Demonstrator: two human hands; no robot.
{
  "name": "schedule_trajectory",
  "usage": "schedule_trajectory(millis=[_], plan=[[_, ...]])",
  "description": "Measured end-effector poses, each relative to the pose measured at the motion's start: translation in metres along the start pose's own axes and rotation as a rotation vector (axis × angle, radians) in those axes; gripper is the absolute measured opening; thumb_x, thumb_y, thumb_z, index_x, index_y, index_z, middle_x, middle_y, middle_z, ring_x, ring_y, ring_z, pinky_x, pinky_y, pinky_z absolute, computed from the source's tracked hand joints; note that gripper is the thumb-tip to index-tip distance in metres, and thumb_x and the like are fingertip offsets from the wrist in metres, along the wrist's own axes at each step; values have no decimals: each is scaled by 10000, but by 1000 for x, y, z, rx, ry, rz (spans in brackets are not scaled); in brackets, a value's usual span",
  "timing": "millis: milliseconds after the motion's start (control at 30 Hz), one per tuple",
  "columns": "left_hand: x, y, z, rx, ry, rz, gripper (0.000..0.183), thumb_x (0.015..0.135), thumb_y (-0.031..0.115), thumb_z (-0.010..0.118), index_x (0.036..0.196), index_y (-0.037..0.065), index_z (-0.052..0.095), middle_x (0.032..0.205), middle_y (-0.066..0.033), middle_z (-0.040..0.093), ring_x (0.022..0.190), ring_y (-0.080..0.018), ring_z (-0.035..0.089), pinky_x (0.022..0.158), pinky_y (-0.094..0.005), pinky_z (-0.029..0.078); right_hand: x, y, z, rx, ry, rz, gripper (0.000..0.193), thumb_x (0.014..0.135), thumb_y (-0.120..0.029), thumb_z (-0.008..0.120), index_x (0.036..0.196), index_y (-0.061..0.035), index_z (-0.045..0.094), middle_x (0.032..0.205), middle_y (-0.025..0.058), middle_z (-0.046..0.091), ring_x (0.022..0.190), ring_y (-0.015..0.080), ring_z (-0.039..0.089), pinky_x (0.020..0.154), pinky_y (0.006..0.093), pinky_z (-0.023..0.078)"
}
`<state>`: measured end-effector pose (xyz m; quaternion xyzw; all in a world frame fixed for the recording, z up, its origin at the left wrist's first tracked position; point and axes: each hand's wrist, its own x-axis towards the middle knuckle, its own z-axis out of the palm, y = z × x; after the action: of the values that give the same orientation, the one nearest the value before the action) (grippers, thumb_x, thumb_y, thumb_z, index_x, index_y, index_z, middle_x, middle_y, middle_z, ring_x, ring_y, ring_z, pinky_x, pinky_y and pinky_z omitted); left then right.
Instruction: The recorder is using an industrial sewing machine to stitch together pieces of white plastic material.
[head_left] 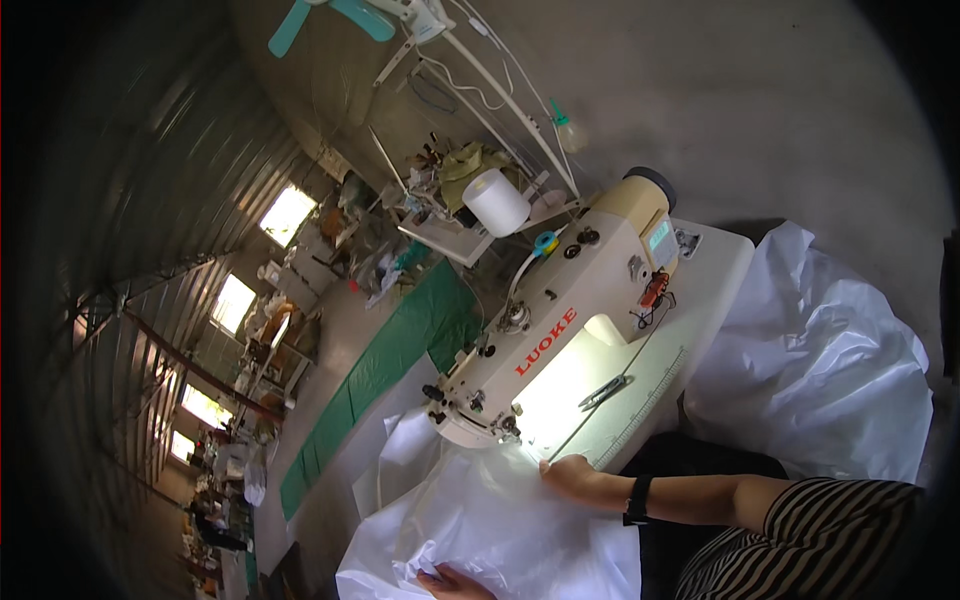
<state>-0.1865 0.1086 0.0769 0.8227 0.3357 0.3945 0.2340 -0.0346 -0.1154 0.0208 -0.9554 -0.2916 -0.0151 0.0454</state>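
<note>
A glossy white plastic sheet point(480, 510) lies across the near left end of a white sewing machine point(575, 310), its edge by the needle area. My right hand point(572, 477), a black watch on its wrist, is closed on the sheet's edge just beside the machine head; its fingertips are partly hidden. Lower down, my left hand point(455, 582) grips a fold of the same sheet, cut off by the lower picture edge. Thread snips point(605, 392) rest on the machine bed, under its lit arm.
More white sheeting point(810, 350) is heaped right of the machine table point(715, 260). A white thread cone point(496, 202) stands behind the machine, below a small fan point(335, 20). Green sheeting point(375, 370) stretches over the floor at left. Cluttered workbenches point(270, 370) line the windows.
</note>
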Motion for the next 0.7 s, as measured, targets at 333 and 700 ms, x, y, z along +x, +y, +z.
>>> schedule_trajectory(millis=[333, 700], plan=[[5, -15, -9, 484, -282, 220, 432, 949, 327, 560, 1261, 29, 568, 1232, -223, 583, 1115, -383, 575, 942, -456, 471, -9, 11, -19, 478, -140, 162, 462, 921, -148, 503, 1317, 86, 459, 656, 78, 632, 570, 275, 655, 505, 385, 516], [-41, 102, 31, -48, -425, 812, 395, 901, 109, 564, 1286, 23, 544, 1339, -188, 541, 1258, -381, 486, 1069, -492, 362, -125, -13, 21, 1422, -108, 253, 542, 869, -246, 686, 1252, 31, 419, 824, 145, 657, 666, 209, 647, 624, 342, 525]])
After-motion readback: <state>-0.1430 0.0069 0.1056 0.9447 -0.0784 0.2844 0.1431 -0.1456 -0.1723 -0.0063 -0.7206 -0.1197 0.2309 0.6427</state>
